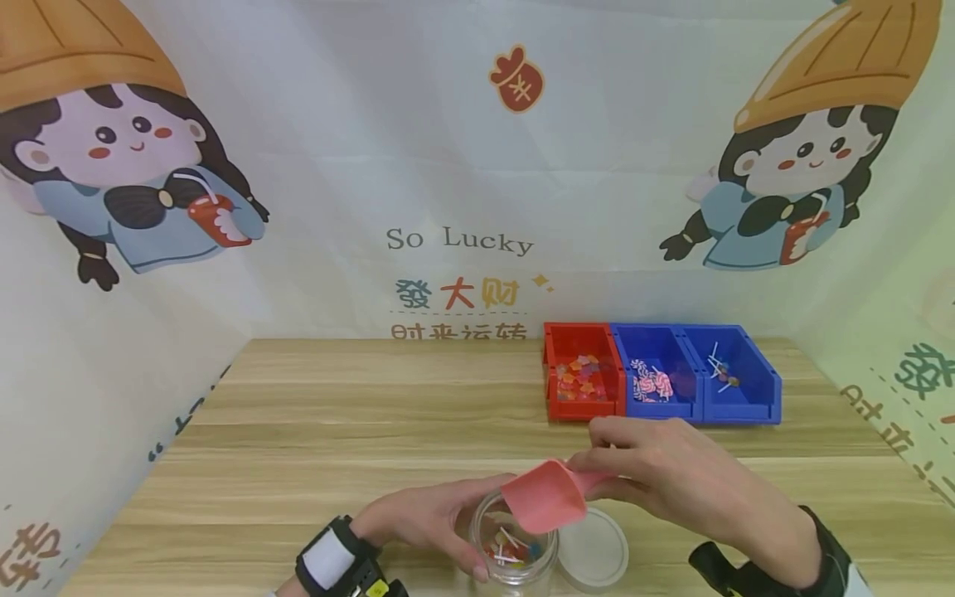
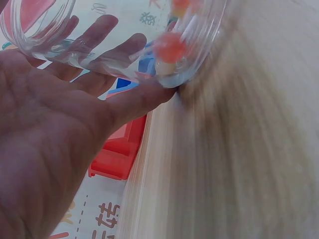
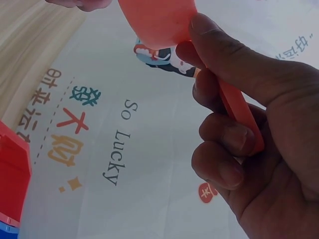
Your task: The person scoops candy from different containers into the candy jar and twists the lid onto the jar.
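My left hand (image 1: 429,516) holds a clear glass jar (image 1: 550,564) around its side, the thumb in front. Inside the jar are colourful candies and white-stick lollipops (image 1: 510,551); an orange-red ball (image 2: 169,46) shows near its bottom in the left wrist view. My right hand (image 1: 664,468) grips the handle of a pink scoop (image 1: 548,497), thumb along it and fingers curled beneath. The scoop's head is tilted over the jar's mouth and covers part of the opening. Whether any candy is on the scoop, I cannot tell.
A white round lid (image 1: 597,551) lies right of the jar. Farther back stand a red bin (image 1: 585,409) with gummy-like candies, a blue bin (image 1: 660,411) with pink swirl candies, and another blue bin (image 1: 746,413) with lollipops. A printed cloth (image 1: 462,166) hangs behind the wooden table (image 1: 336,414).
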The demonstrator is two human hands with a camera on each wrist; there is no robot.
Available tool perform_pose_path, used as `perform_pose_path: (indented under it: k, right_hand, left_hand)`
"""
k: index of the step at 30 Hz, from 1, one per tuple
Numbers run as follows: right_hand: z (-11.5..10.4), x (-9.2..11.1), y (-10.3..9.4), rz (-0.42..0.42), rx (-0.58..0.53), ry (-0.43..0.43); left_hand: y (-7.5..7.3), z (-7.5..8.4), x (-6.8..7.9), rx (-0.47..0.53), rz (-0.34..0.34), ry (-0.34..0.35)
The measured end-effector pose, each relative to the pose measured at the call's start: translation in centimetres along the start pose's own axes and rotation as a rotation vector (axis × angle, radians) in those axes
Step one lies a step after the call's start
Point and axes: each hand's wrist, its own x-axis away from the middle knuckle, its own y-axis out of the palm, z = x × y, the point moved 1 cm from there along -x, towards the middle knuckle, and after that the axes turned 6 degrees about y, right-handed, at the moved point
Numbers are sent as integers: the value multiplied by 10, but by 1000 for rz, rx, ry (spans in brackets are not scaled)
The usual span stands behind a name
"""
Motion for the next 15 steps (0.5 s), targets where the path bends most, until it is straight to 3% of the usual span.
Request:
perform_pose_path:
  k: [5,10,15]
  right_hand:
    - [0,1,1,-6,-11,1]
    - [1,0,1,-13,-10,4]
    - [6,0,1,-37,-45,35]
  left_hand:
    - [1,-1,1,26,-7,7]
    - [1,-1,2,-10,12,-13]
    - [1,-3,1,-2,23,21]
